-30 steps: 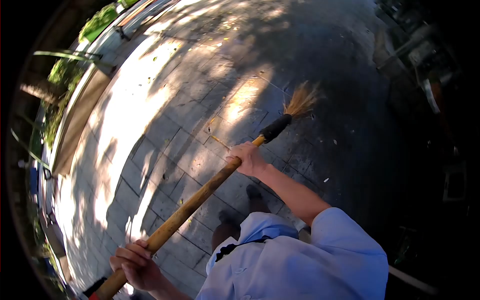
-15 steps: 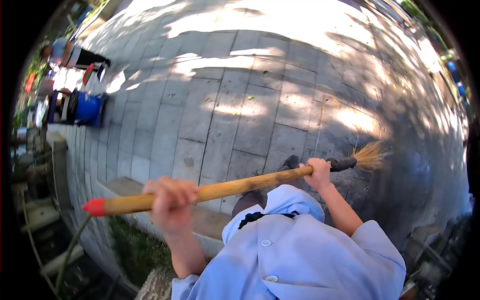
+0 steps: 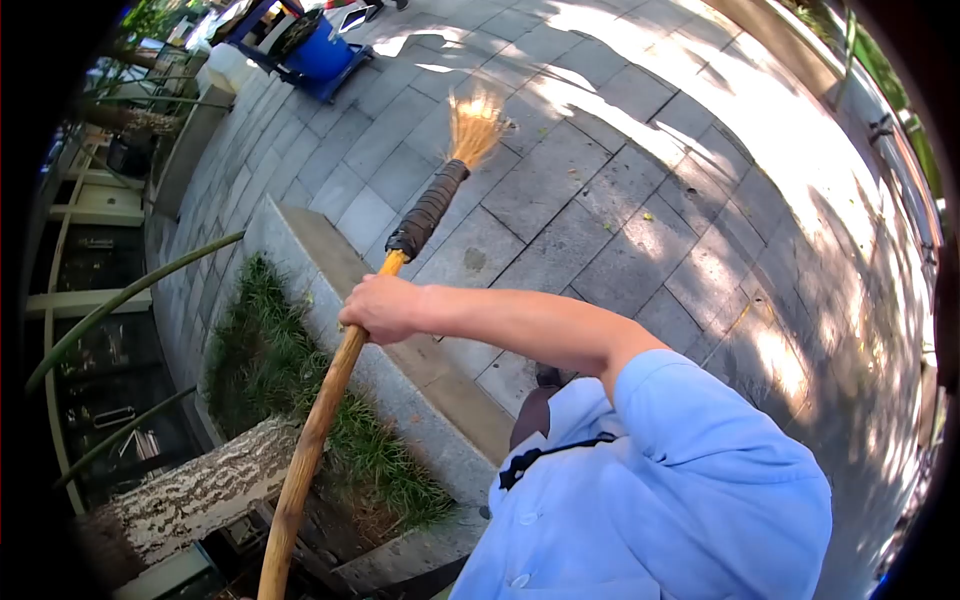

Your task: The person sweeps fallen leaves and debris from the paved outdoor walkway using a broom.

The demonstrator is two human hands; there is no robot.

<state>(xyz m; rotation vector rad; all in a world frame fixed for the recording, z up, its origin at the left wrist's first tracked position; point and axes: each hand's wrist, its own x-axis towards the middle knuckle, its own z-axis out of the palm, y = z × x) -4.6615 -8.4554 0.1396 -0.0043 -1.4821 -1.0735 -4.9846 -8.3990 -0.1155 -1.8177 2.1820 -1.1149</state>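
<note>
My right hand point(image 3: 384, 308) is closed around the wooden handle of a broom point(image 3: 318, 420), just below its black-wrapped neck. The straw bristles point(image 3: 476, 125) point up and away from me, in front of the grey paving in the view. From my hand the handle slants down to the left and leaves the view at the bottom edge, so its red end is out of sight. My right arm reaches across the front of my light blue shirt point(image 3: 650, 490). No part of my left hand shows.
A stone-edged planter point(image 3: 400, 375) with grass point(image 3: 375, 460) and a tree trunk point(image 3: 205, 490) lies at lower left. Green stems point(image 3: 140, 300) stick out on the left. A blue bin point(image 3: 320, 52) on a cart stands at the upper left. Sunlit paving point(image 3: 560, 220) stretches ahead.
The broom has swung from nearly level, bristles right, to steep, bristles up and left. My right hand moved left with it. My left hand, earlier near the red end, has left the view.
</note>
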